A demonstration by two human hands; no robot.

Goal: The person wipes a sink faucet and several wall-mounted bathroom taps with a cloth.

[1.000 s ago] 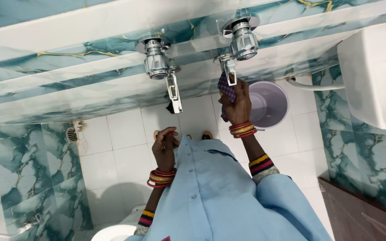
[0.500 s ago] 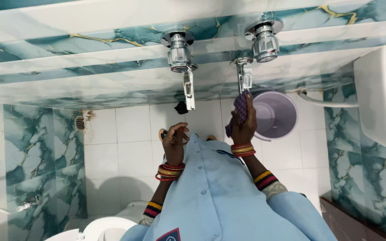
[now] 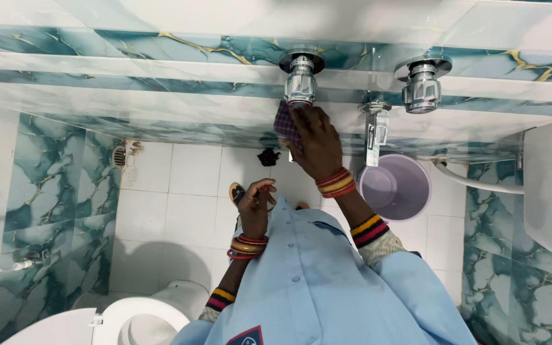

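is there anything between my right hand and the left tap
Only the checked cloth. The right hand presses it against the left tap, covering the spout below the valve. Nothing else stands between them. The left hand rests back against the shirt.

white tiled floor (image 3: 190, 211) down there, a lilac bucket (image 3: 396, 188) standing on it by the wall, a small dark clump (image 3: 268, 156) lying near the wall's foot, a round drain (image 3: 119, 155) at the corner, toilet (image 3: 138, 319) on the near tiles.

No packages, labels, signs or screens.
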